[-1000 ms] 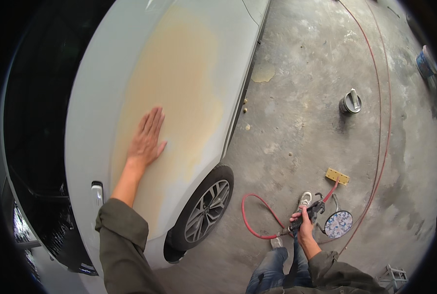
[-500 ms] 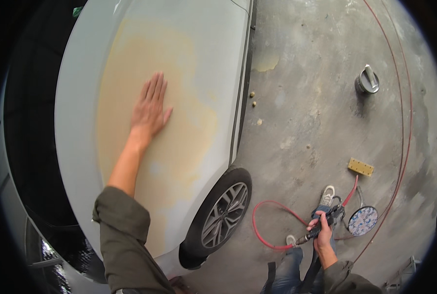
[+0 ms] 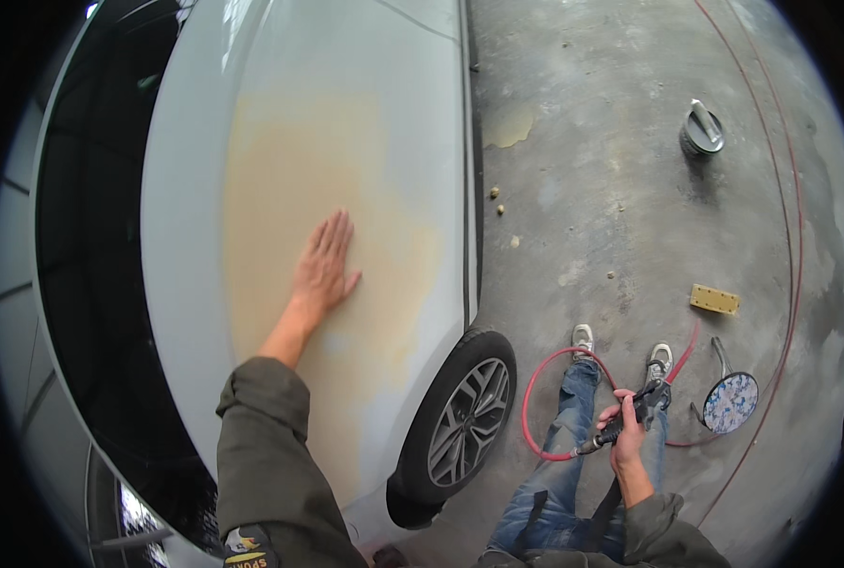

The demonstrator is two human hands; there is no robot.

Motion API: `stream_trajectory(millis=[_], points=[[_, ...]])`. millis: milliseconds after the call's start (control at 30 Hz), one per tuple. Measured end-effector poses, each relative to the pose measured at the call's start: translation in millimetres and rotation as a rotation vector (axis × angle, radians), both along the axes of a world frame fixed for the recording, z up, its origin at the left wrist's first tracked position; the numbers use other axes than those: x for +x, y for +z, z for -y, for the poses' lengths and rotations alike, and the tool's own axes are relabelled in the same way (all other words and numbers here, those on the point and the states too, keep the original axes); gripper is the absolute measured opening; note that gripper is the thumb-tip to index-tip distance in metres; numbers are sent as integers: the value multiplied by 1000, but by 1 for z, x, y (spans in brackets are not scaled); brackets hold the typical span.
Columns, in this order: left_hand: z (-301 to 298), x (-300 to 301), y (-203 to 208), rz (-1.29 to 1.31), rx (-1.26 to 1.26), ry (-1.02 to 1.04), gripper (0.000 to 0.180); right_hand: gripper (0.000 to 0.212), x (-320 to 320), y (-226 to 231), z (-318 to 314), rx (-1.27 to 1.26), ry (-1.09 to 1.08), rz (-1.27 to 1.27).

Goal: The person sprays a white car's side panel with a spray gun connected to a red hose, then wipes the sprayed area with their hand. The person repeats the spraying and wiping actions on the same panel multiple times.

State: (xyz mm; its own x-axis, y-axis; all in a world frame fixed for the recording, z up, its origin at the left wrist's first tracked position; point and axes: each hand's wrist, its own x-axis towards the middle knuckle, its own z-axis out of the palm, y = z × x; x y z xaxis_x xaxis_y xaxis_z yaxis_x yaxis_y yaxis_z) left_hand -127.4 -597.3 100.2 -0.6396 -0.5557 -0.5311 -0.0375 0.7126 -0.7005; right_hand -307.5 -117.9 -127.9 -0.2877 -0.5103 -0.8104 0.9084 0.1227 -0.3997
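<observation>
My left hand [image 3: 322,270] lies flat, fingers stretched out, on the sanded tan filler patch [image 3: 280,180] on the side of a white car [image 3: 190,189]. Nothing is held in it. Low at the right, my right hand [image 3: 627,426] is wrapped round a black air tool [image 3: 644,405], held in front of my legs. A red hose [image 3: 528,402] loops to the left from the tool's end fitting. Its working face is hidden from this side, so I cannot tell its exact kind.
The car's wheel [image 3: 469,417] is between my arms. On the concrete floor [image 3: 583,218] are a yellow block with holes [image 3: 715,299], a dark can [image 3: 702,137] with something pale on top, and a round patterned stool [image 3: 730,402]. A long thin hose [image 3: 787,218] runs along the right.
My left hand has slid back toward me over the patch, staying flat. The view has shifted, and my legs show more fully. My right hand still grips the tool.
</observation>
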Motion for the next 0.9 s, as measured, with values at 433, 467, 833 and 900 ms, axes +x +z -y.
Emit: stream_trajectory(millis=[433, 467, 833, 900], points=[[101, -155, -48, -31, -261, -100, 76, 29, 47, -7, 18, 65, -286, -59], [96, -155, -48, -41, -262, -99, 76, 29, 49, -7, 18, 65, -278, -68], [-15, -33, -2, -133, -109, -66, 79, 31, 51, 6, -50, 36, -233, -180], [-49, 3, 8, -151, -94, -45, 79, 29, 65, 5, -71, 26, -231, -202]])
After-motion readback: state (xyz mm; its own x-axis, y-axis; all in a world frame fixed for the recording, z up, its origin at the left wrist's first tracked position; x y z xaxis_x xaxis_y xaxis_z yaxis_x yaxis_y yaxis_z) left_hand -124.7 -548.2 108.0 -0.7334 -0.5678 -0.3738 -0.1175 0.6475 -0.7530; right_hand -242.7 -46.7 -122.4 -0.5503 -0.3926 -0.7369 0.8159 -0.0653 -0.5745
